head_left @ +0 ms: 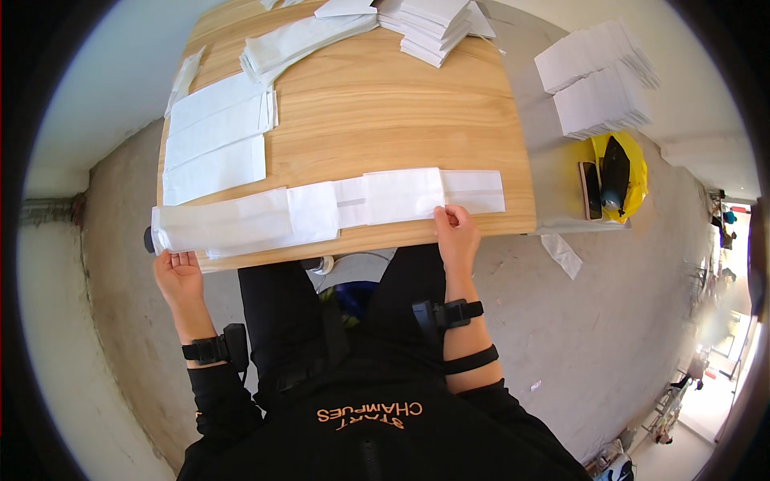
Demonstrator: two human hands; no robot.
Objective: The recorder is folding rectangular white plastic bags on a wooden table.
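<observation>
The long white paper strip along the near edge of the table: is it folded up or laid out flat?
Laid out flat. The long white paper strip stretches across the wooden table, the left hand at one end, the right hand pinching its near edge.

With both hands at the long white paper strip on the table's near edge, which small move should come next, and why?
Probably pull the long white paper strip taut. The left hand holds its bunched left end and the right hand pinches its lower edge, while the overlapping layers in between lie uneven.
</observation>
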